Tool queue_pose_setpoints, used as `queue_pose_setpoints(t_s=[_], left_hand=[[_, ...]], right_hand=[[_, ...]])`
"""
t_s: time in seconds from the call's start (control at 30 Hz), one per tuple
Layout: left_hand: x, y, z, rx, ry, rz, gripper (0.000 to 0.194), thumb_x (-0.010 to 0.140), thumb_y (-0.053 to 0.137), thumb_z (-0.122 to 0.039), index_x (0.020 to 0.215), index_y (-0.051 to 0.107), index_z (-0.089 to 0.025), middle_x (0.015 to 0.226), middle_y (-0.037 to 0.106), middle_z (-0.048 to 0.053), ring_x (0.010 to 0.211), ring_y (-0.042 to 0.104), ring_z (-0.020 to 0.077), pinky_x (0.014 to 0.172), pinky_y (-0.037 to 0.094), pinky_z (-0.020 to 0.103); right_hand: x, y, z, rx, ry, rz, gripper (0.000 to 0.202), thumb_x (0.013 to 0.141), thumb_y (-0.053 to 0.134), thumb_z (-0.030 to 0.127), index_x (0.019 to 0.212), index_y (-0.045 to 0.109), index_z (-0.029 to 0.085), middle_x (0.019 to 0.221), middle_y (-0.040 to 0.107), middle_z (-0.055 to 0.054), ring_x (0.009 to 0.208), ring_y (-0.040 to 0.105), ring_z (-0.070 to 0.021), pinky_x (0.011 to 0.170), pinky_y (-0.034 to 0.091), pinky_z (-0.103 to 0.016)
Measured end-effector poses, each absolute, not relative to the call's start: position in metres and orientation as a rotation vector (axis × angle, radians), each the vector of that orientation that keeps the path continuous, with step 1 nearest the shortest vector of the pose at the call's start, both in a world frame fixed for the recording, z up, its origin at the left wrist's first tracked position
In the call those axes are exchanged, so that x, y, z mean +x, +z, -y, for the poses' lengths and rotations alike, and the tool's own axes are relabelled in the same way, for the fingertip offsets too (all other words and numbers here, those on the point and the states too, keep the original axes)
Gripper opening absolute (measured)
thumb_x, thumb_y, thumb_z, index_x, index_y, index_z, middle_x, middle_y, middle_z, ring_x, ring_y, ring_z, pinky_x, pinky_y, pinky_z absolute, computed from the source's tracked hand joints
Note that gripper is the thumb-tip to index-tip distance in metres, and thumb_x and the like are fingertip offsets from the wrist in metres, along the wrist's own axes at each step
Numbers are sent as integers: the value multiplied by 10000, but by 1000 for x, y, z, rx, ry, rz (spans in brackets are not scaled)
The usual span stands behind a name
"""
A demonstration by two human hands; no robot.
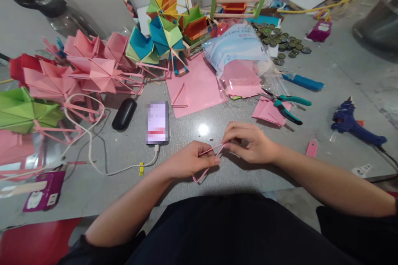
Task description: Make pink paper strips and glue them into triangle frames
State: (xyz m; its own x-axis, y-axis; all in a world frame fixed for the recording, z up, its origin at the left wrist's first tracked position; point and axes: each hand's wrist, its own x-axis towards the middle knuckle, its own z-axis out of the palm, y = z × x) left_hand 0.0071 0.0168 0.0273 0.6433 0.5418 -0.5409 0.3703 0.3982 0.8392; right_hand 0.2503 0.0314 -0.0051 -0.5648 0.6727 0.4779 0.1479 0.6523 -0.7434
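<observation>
Between my hands is a thin pink paper strip folded into a triangle (203, 175). My left hand (194, 159) is closed on its lower side, with thumb and fingers pinching it. At its upper right corner, the fingertips of my right hand (247, 143) pinch the strip's end. A similar pink triangle (181, 98) lies on a pink paper sheet (202, 85) ahead of my hands. A phone (157, 122) with a white cable plugged in lies left of my left hand.
Folded pink paper shapes (96, 72) crowd the back left. To the right lie pliers (287, 107), a blue-handled cutter (304, 82), a glue gun (357, 124) and pink paper pieces (270, 112). A black case (124, 114) sits beside the phone; bottle caps (282, 43) are heaped behind.
</observation>
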Motion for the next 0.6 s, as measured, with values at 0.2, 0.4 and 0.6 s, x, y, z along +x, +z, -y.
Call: queue_pose_setpoints(t_s=[0.2,0.4,0.6], left_hand=[[7,30,-17,1231,92,-894,525,843,734,-678,723,549,-202,534,503,-69,437,476,90,427,351,219],[7,32,-15,1239,66,-899,497,875,707,-652,734,545,-205,540,525,-56,457,514,106,440,353,221],[7,31,-15,1252,30,-867,488,893,681,-643,723,533,-210,540,502,-62,445,487,100,427,358,221]], right_hand=[[253,1,-31,-591,804,2180,89,1009,638,148,956,698,186,852,637,-24,739,605,-133,654,482,-269],[254,6,-32,-639,866,2319,118,1034,577,176,943,652,178,848,613,-26,750,579,-146,674,459,-283],[253,5,-32,-658,975,2326,138,1046,543,187,929,615,187,853,585,-16,753,545,-147,689,435,-294]])
